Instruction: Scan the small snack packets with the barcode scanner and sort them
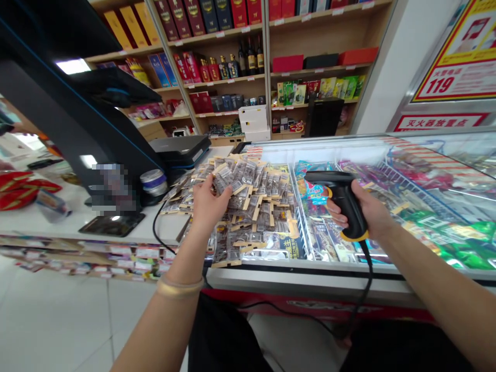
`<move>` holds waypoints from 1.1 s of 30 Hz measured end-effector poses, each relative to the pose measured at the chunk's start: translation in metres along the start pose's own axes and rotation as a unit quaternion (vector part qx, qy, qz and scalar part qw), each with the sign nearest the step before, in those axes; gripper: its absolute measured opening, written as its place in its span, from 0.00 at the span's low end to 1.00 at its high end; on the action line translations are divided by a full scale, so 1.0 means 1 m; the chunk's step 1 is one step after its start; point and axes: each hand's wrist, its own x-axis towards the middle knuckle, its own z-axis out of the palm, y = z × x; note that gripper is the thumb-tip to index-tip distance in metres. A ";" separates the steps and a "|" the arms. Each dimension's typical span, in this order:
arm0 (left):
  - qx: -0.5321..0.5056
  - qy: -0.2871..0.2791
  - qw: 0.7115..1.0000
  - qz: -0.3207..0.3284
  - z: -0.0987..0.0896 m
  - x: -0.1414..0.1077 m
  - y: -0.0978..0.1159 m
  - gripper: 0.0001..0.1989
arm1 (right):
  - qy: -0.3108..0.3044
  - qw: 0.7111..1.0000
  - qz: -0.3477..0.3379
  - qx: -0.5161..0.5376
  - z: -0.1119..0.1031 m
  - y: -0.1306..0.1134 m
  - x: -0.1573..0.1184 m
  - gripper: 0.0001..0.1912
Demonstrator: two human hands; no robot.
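**Packets (265,194) at my left hand (209,204), barcode scanner (351,206) aimed their way from my right hand (370,206)**

My left hand is the nearer one: its fingertips reach into the heap of small clear packets with tan end bands. Thumb and forefinger stand spread apart at the tips; I cannot tell whether a packet is pinched there, since the other fingers are hidden behind my palm. The heap stretches out beyond my fingertips, to the right of them and back toward me on that side. Its packets have no common long axis: some run away from my fingers, some across, and the tan bands point every way.

My right hand is wrapped round the handle of the black-and-yellow barcode scanner. The scanner's head runs roughly crosswise above my curled fingers, its front end to the left, facing the packets but well apart from them. The handle slopes down and toward my right, and the cable (368,266) hangs below my grip. Between heap and scanner runs a white wire divider (300,225) in the chest freezer (310,283); a blue-and-pink bag (315,192) lies just under the scanner's front end.
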 end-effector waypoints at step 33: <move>-0.034 -0.192 0.959 0.205 0.154 -0.080 0.141 0.23 | 0.144 0.985 -0.092 -0.002 -0.089 -0.037 -0.088 0.29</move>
